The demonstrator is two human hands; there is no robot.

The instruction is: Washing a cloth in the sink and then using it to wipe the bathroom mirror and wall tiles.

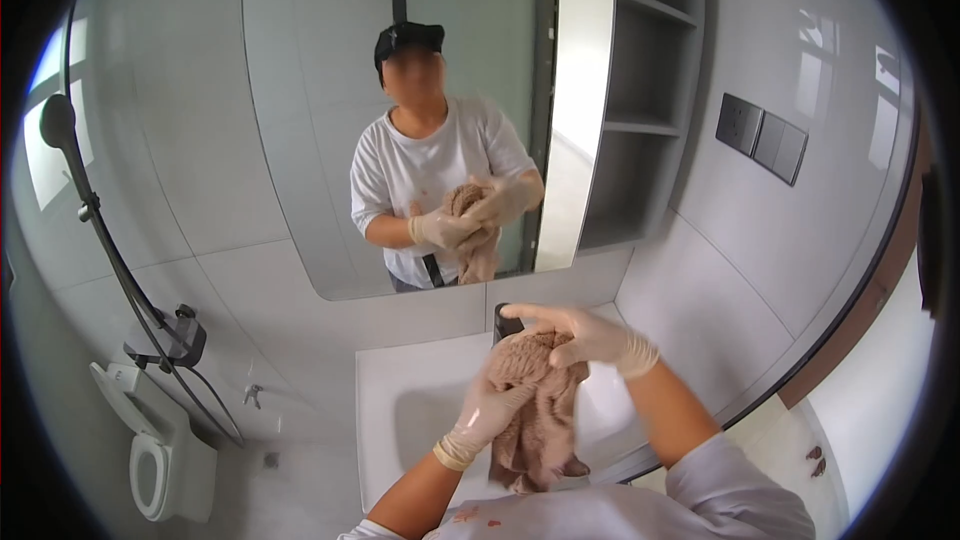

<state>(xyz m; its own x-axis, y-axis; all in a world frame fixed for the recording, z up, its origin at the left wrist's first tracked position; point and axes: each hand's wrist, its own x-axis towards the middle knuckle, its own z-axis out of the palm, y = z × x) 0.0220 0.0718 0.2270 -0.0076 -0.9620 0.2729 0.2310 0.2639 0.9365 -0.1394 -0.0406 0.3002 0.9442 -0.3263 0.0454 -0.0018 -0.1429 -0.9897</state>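
Note:
A brown cloth (536, 420), crumpled and hanging down, is held in front of my chest above a white washbasin (375, 420). My left hand (491, 409), in a pale translucent glove, grips the cloth from its left side. On the upper right, my right hand (589, 337), gloved too, has its thumb against the cloth and its index finger stretched towards the dark faucet (508, 322). Part of the faucet is hidden behind the hand and cloth. The mirror (330, 165) shows the same cloth between both gloved hands.
Grey shelves (649, 127) stand right of the mirror, with a socket and switch panel (761, 139) on the right wall. To the left are a hand shower (58, 121), a shower mixer (169, 341), a small wall tap (253, 395) and a toilet (150, 465) with its lid raised.

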